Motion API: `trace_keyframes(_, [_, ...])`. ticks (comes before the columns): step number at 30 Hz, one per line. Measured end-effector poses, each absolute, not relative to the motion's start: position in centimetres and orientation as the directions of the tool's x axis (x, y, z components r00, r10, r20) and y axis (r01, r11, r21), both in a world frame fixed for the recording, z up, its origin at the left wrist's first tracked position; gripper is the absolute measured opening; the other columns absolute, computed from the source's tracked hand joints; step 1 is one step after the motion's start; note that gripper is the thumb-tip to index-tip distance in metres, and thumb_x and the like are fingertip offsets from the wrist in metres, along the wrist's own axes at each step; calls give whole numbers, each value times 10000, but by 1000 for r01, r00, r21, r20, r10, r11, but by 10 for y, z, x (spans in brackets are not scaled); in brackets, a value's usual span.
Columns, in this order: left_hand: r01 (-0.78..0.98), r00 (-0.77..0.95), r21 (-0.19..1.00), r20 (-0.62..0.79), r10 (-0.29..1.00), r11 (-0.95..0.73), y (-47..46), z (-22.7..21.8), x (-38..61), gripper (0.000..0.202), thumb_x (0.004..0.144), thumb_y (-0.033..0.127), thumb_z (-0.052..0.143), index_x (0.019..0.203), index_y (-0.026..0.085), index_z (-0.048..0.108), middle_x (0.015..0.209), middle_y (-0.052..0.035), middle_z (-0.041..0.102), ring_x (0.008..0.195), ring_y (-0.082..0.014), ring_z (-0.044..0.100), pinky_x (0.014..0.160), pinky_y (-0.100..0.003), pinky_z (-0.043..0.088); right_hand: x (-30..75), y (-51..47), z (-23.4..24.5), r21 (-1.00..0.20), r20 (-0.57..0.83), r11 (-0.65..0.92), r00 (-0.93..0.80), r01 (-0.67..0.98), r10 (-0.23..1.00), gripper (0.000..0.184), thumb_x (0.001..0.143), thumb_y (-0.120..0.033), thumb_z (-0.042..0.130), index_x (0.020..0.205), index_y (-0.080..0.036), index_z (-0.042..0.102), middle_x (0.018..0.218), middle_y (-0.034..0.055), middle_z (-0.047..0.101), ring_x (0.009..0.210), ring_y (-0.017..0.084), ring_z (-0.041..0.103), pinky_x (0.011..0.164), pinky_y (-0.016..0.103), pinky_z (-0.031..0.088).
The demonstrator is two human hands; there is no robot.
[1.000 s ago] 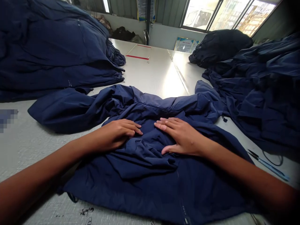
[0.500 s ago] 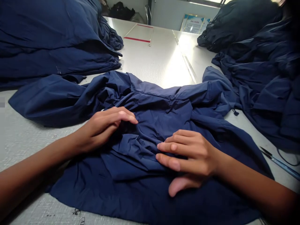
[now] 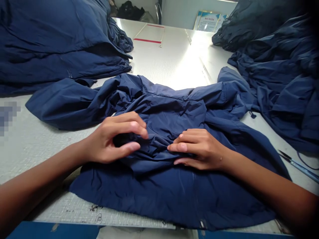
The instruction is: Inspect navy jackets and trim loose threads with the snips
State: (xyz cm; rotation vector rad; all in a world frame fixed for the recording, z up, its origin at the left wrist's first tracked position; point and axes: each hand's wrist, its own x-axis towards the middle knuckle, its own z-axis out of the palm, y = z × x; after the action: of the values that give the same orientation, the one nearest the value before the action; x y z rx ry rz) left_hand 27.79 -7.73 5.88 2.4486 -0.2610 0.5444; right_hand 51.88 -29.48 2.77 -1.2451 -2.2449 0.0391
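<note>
Right grip [image 3: 199,149] slid far along jacket, left grip [image 3: 112,137] curled tighter. Left: fingers arched over dark fold, thumb below; from my seat, can't tell if pinching. Right: fingers pressed together along gathered ridge, thumb tucked beneath; can't tell there either. Navy nylon jacket [image 3: 171,196] lies rumpled on near side of white counter [image 3: 159,59], sleeves out left and right. Left pile of navy garments [image 3: 54,39] far left, right pile of navy garments [image 3: 276,86] far right. Pointed blue tool [image 3: 297,167] on counter just near right pile.

Wall plaque [image 3: 208,21]: text too small to read.
</note>
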Motion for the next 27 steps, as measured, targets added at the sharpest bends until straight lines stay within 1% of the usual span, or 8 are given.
trace_keyframes(3, [-287,939,466,309,-150,-837,-80,61,282,314,973,308,739,1287,309,755,1291,-94,696,1209,-256,655,1063,-388,552,515,-298,33,-204,418,594,-479,778,772,329,1031,-440,692,1291,-239,719,1101,93,720,913,202,653,804,352,502])
trace_keyframes(8, [-216,964,434,236,-121,-875,-73,50,288,322,1036,279,648,1336,318,758,1322,-87,703,1252,-246,621,1112,-385,515,509,-299,38,-129,453,632,-521,764,723,297,987,-488,738,1087,-208,751,1054,89,697,951,217,625,822,373,499])
trace_keyframes(13, [-199,968,443,231,-103,-874,-69,45,290,329,1077,285,570,1355,289,745,1285,-93,705,1222,-225,642,1099,-352,518,504,-299,36,-85,506,610,-493,788,708,65,1022,-256,685,986,-213,718,916,33,719,778,158,625,707,320,460])
trace_keyframes(15, [-192,964,463,254,-78,-865,-70,48,288,323,1083,315,563,1361,276,724,1296,-99,687,1209,-226,653,1089,-351,524,504,-298,33,-190,544,567,-395,801,740,98,1044,-208,623,1012,-218,715,878,21,737,729,143,635,677,302,462])
trace_keyframes(18, [-231,926,488,375,-38,-842,-72,53,281,370,1061,518,585,1283,247,700,1237,-119,669,1156,-257,661,1042,-385,552,508,-296,30,-542,538,361,-17,758,843,121,1051,-239,603,1044,-212,721,902,24,764,785,151,699,718,281,518])
trace_keyframes(21, [-317,877,416,471,-96,-853,-77,55,276,609,877,708,751,1261,253,621,1210,-124,663,1115,-295,661,987,-431,579,516,-290,26,-789,410,144,337,597,847,149,1024,-314,636,983,-199,722,890,16,743,789,166,698,693,271,525])
trace_keyframes(24, [-289,859,277,498,-121,-916,-81,50,278,604,874,476,860,1328,259,527,1310,-134,633,1131,-283,669,965,-433,582,523,-285,22,-863,332,56,480,503,812,166,1023,-340,622,1003,-197,705,849,5,701,737,164,657,649,270,501])
trace_keyframes(27, [-202,830,192,554,-64,-960,-81,45,282,386,936,155,726,1270,218,543,1264,-128,636,1103,-244,672,932,-381,577,520,-287,24,-770,431,27,490,637,758,141,1032,-271,585,1107,-200,681,949,37,699,816,188,663,725,311,529])
